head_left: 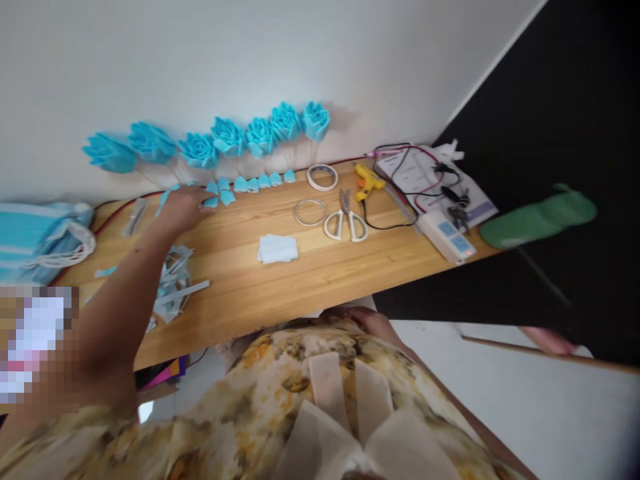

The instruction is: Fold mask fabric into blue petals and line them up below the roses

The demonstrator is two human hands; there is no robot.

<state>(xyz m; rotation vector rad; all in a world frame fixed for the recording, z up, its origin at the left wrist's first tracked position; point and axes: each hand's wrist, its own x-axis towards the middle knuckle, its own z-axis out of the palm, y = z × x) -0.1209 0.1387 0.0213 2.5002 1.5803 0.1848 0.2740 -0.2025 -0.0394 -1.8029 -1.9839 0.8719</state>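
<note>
My left hand [184, 208] reaches over the left part of the wooden table to the back row of small blue pieces [241, 184]. Its fingers stretch out, with the tips at the left pieces; I cannot make out any piece held in them. Behind, several blue flowers [228, 137] on thin stems lean along the wall. Under my forearm lies a heap of pale cut strips [175, 283]. My right hand [367, 321] rests on my lap at the table's front edge, partly hidden, its fingers loosely laid out with nothing visible in them.
A stack of white rectangles [278, 249] lies mid-table. Right of it are scissors [345, 217], a tape roll [322, 177], a wire ring [309, 213], a yellow glue gun [369, 181] and a power strip [447, 237]. Blue face masks [40, 237] lie left; a green pouch [540, 219] lies right.
</note>
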